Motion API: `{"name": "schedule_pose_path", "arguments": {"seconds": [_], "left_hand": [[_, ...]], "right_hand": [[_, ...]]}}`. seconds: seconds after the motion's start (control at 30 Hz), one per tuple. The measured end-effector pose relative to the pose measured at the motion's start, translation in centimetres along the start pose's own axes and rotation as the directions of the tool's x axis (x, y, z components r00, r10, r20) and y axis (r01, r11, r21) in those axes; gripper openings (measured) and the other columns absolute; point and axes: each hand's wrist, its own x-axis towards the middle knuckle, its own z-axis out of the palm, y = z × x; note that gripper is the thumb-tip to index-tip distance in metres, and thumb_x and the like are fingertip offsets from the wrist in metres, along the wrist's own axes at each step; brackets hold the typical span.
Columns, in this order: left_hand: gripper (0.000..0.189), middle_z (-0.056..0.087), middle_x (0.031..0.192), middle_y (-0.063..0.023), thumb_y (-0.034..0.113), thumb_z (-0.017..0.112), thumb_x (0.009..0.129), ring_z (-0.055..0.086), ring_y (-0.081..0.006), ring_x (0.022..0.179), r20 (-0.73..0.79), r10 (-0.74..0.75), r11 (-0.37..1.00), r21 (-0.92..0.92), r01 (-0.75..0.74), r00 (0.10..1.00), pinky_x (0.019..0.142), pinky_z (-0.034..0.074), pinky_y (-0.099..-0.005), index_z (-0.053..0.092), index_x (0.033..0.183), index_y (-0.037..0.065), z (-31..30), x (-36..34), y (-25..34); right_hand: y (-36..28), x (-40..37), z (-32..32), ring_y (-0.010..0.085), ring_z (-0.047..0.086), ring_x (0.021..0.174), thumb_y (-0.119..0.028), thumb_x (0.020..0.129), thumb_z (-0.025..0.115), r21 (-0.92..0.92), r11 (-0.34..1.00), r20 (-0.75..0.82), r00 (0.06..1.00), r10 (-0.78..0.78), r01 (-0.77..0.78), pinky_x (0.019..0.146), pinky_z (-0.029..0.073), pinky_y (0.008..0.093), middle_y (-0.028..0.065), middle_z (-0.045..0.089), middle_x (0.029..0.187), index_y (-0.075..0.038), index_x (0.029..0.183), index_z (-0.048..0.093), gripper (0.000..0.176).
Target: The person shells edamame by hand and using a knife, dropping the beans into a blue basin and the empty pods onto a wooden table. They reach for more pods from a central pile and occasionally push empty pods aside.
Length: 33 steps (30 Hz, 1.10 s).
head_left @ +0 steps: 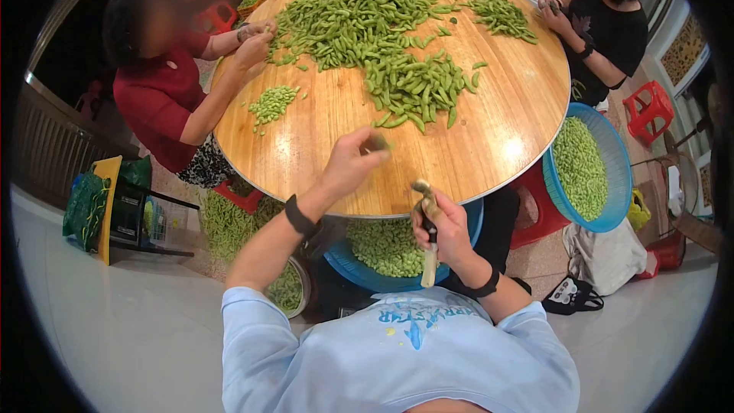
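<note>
My left hand (355,159) is over the near part of the round wooden table (321,122), thumb and fingers pinched around a blurred green bean pod (387,145). Just beyond it lies a heap of green bean pods (420,88). At the table's near edge, my right hand (449,231) is closed around a small tool (430,266) with a black middle and a pale, flat lower end; its exact kind is unclear. Below that hand, a blue basket (342,264) holds shelled green beans (386,248).
A larger pod pile (355,11) covers the far table. One person (164,99) sits at the left beside shelled beans (273,105), another (612,30) at the right near a small pod pile (502,17). A second blue basket (625,176) and red stools (650,111) stand right.
</note>
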Motion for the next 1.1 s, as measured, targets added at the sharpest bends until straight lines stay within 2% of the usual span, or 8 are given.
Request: {"name": "schedule_pose_path", "arguments": {"seconds": [0.07, 0.2, 0.73, 0.83, 0.9, 1.0, 1.07, 1.1], "left_hand": [[0.011, 0.062, 0.084, 0.0018, 0.007, 0.066, 0.082, 0.056, -0.0063, 0.075, 0.159, -0.134, 0.906, -0.38, 0.186, 0.978, 0.067, 0.045, -0.0224, 0.061, 0.09, 0.002, 0.8, -2.2, 2.2], [0.019, 0.061, 0.088, -0.0004, 0.0, 0.068, 0.08, 0.058, -0.0074, 0.078, 0.176, -0.145, 0.803, -0.555, 0.22, 0.974, 0.069, 0.046, -0.0209, 0.059, 0.096, 0.003, 2.2, -4.5, 2.2], [0.029, 0.063, 0.097, -0.0055, -0.006, 0.065, 0.079, 0.062, -0.0131, 0.091, 0.084, -0.2, 0.666, -0.719, 0.198, 0.976, 0.081, 0.052, -0.0278, 0.05, 0.102, 0.004, 3.3, -6.2, 1.5], [0.035, 0.06, 0.096, -0.0049, -0.01, 0.064, 0.076, 0.061, -0.0145, 0.089, 0.142, -0.209, 0.604, -0.76, 0.242, 0.968, 0.08, 0.052, -0.0284, 0.049, 0.104, 0.005, 2.8, -5.8, 1.4], [0.033, 0.061, 0.095, -0.0053, -0.009, 0.063, 0.077, 0.062, -0.0152, 0.086, 0.36, -0.266, 0.412, -0.796, 0.443, 0.894, 0.076, 0.053, -0.0284, 0.049, 0.104, 0.005, 2.4, -5.6, 1.1], [0.032, 0.061, 0.094, -0.0052, -0.008, 0.061, 0.078, 0.062, -0.0151, 0.083, 0.508, -0.24, 0.293, -0.775, 0.56, 0.827, 0.071, 0.052, -0.0266, 0.049, 0.104, 0.005, 2.1, -5.5, 0.4], [0.029, 0.061, 0.092, -0.0056, -0.008, 0.059, 0.079, 0.062, -0.0142, 0.081, 0.449, -0.251, 0.359, -0.779, 0.513, 0.858, 0.067, 0.05, -0.0257, 0.049, 0.104, 0.005, 2.6, -5.8, 0.8], [0.027, 0.061, 0.09, -0.0061, -0.007, 0.058, 0.08, 0.061, -0.0134, 0.079, 0.387, -0.251, 0.429, -0.777, 0.46, 0.887, 0.064, 0.048, -0.0249, 0.049, 0.103, 0.005, 3.0, -5.8, 1.1]], "right_hand": [[-0.1, 0.7, 0.2, 0.0086, 0.045, 0.051, -0.017, 0.098, 0.044, -0.014, 1.0, -0.004, 1.0, -0.006, 0.006, 0.042, 0.035, 0.0206, 0.0044, 0.05, 0.074, -0.004, 0.131, 0.044, 0.035], [0.0, 0.9, 0.7, 0.0082, 0.045, 0.055, -0.015, 0.099, 0.044, 0.07, 0.997, 0.02, 1.0, 0.013, -0.015, 0.043, 0.037, 0.0199, 0.004, 0.051, 0.077, -0.008, 0.137, 0.041, 0.038], [1.1, 0.8, 0.6, 0.0059, 0.042, 0.052, -0.011, 0.099, 0.043, -0.075, 0.996, 0.129, 0.991, -0.037, 0.047, 0.044, 0.035, 0.0189, 0.0029, 0.051, 0.074, -0.004, 0.139, 0.04, 0.041], [1.3, 0.9, 0.5, 0.0052, 0.041, 0.052, -0.008, 0.097, 0.044, -0.135, 0.987, 0.113, 0.991, -0.07, 0.086, 0.044, 0.034, 0.0184, 0.0018, 0.051, 0.072, -0.002, 0.136, 0.044, 0.039], [1.3, 0.8, 0.1, 0.005, 0.042, 0.052, -0.006, 0.096, 0.044, -0.153, 0.982, 0.116, 0.989, -0.09, 0.107, 0.045, 0.033, 0.0181, 0.0015, 0.051, 0.072, -0.001, 0.134, 0.046, 0.038], [1.4, 1.2, -0.9, 0.0051, 0.046, 0.055, -0.001, 0.093, 0.047, -0.37, 0.916, 0.221, 0.973, -0.073, 0.153, 0.047, 0.036, 0.0179, 0.004, 0.057, 0.078, 0.0, 0.132, 0.048, 0.039], [2.1, 1.7, -1.2, 0.0054, 0.051, 0.06, 0.003, 0.09, 0.05, -0.639, 0.437, 0.416, 0.762, -0.497, 0.634, 0.051, 0.04, 0.018, 0.0066, 0.063, 0.088, 0.0, 0.131, 0.049, 0.041], [2.0, 1.7, -1.2, 0.0062, 0.054, 0.064, 0.004, 0.089, 0.052, -0.648, 0.414, 0.424, 0.754, -0.502, 0.64, 0.054, 0.043, 0.0184, 0.0083, 0.065, 0.098, 0.0, 0.132, 0.047, 0.044]]}}
